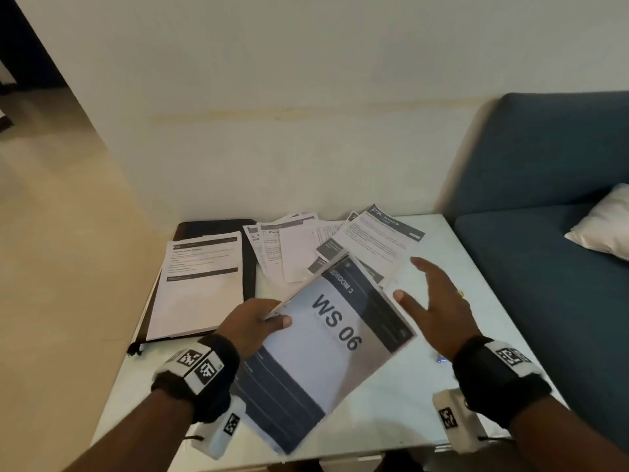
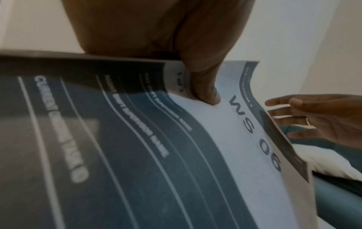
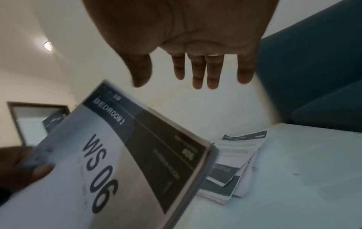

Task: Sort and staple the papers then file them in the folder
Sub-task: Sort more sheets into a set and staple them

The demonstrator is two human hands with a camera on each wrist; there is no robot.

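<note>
Above the near middle of the worktop (image 1: 459,253), a sheaf of papers marked "WS 06" (image 1: 323,349) is held off the surface, tilted, its printed face up. The left hand (image 1: 253,323) pinches it at its 9 o'clock edge, thumb on top and fingers beneath; the left wrist view shows the thumb (image 2: 205,86) pressed beside a "1 of 3" mark. The right hand (image 1: 432,301) is at the sheaf's 3 o'clock, fingers straight and spread, holding nothing; whether its fingertips touch the sheaf's edge cannot be told. At 12 o'clock from the sheaf, loose papers (image 1: 306,247) lie fanned and overlapping on the worktop, one headed "BATHROOM" (image 1: 384,240) uppermost at the right. At 10 o'clock a dark folder (image 1: 250,267) lies flat with a printed sheet (image 1: 200,284) on it. A blue sofa (image 1: 544,199) with a white cushion (image 1: 606,226) stands at 3 o'clock, beside the worktop. A pale wall (image 1: 306,97) rises behind.
</note>
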